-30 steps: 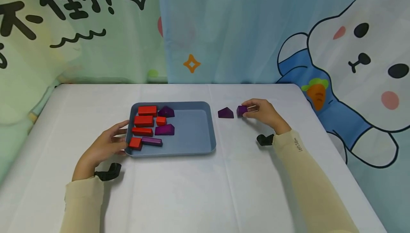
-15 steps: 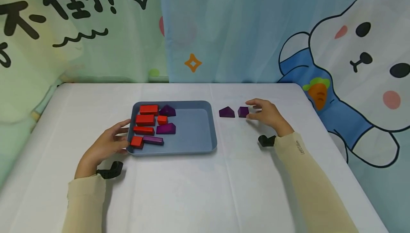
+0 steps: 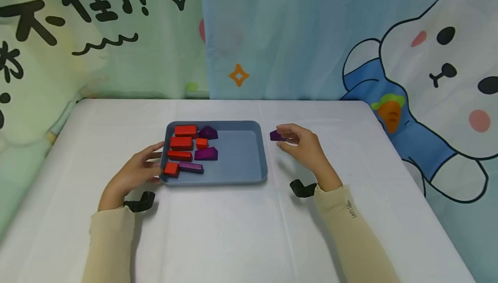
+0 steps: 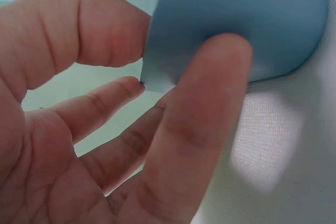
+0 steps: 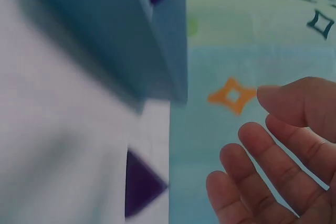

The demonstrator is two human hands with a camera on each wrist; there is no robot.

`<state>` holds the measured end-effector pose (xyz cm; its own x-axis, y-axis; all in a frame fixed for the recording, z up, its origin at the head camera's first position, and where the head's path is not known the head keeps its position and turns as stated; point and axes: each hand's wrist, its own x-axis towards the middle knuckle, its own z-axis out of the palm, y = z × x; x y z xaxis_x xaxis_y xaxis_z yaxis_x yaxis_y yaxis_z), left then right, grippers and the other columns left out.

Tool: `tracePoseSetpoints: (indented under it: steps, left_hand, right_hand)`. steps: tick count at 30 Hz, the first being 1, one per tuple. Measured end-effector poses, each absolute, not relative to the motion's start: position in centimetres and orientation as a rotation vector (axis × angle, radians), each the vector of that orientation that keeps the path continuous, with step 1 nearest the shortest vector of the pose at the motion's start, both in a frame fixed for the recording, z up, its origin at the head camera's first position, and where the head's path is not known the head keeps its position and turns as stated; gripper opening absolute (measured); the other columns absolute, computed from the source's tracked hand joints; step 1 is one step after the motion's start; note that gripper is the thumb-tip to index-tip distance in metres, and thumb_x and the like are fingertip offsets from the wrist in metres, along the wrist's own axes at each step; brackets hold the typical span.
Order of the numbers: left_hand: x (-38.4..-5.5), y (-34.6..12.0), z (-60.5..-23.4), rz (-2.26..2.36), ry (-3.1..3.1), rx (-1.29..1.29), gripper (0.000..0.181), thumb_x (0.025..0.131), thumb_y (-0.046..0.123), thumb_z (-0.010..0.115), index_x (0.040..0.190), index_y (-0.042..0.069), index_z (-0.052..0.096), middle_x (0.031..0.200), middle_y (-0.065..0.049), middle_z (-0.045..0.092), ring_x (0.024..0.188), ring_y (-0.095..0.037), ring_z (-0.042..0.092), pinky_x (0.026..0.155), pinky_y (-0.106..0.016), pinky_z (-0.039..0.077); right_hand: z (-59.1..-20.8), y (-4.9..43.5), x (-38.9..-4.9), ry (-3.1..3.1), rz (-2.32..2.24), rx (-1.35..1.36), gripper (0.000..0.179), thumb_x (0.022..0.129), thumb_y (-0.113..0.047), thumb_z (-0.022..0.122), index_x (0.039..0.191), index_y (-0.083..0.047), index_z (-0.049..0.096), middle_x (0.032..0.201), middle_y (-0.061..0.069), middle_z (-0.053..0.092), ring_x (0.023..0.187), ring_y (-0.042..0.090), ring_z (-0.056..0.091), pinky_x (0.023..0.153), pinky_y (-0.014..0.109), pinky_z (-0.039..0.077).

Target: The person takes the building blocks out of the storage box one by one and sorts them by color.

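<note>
A blue-grey tray [image 3: 241,179] holds several red blocks [image 3: 181,143] and purple blocks [image 3: 206,154] on its left side. At the tray's left end, my left hand [image 3: 136,168] holds the wall; the left wrist view shows the thumb [image 4: 210,93] against the outer wall, with another finger bent behind the edge. Right of the tray, my right hand [image 3: 301,147] reaches around a purple block [image 3: 275,136], partly hidden behind the fingers. In the right wrist view those fingers [image 5: 257,135] are apart with nothing between them, and a purple block [image 5: 142,184] stands beside them.
A white cloth covers the table [image 3: 218,231]. Behind it hangs a patterned curtain [image 3: 280,36]. Black camera mounts [image 3: 303,189] stick out from both wrists, low over the cloth.
My right hand has let go of the right-hand purple block and moved left to the other one; the first block is now hidden behind it. My left hand stays at the tray.
</note>
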<state>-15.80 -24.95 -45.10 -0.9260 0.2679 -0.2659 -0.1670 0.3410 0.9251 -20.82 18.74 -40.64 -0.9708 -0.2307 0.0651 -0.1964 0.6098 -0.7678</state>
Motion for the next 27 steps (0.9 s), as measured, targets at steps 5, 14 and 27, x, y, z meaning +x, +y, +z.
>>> tracePoseSetpoints:
  steps: [5, 14, 27]
  left_hand:
    - [-16.1, -24.8, -45.0, 1.622, 2.233, 0.095, 0.084, 0.095, -0.005, 0.057, 0.17, -0.002, 0.021, 0.164, -0.04, 0.034, 0.141, -0.054, 0.05, 0.079, -0.032, 0.063]
    - [-16.3, -24.6, -44.8, 1.643, 2.226, 0.112, 0.082, 0.096, -0.005, 0.058, 0.17, -0.003, 0.022, 0.164, -0.04, 0.035, 0.142, -0.055, 0.049, 0.081, -0.035, 0.064]
    - [-16.0, -25.1, -45.0, 1.657, 2.208, 0.112, 0.083, 0.096, -0.005, 0.059, 0.17, -0.004, 0.022, 0.164, -0.04, 0.034, 0.143, -0.055, 0.048, 0.08, -0.034, 0.064]
  right_hand:
    - [-41.1, 16.4, -19.9, 2.73, -1.41, -0.42, 0.041, 0.099, 0.003, 0.073, 0.139, 0.009, 0.065, 0.137, 0.028, 0.068, 0.129, 0.043, 0.064, 0.113, 0.053, 0.051]
    - [-42.2, 11.6, -18.5, 2.561, -1.578, -0.521, 0.04, 0.099, 0.002, 0.073, 0.137, 0.011, 0.065, 0.135, 0.027, 0.069, 0.127, 0.042, 0.065, 0.111, 0.051, 0.053]
    - [-44.6, 3.7, -17.5, 2.389, -1.619, -0.503, 0.036, 0.097, 0.0, 0.077, 0.132, 0.007, 0.071, 0.13, 0.022, 0.073, 0.121, 0.037, 0.069, 0.106, 0.043, 0.057]
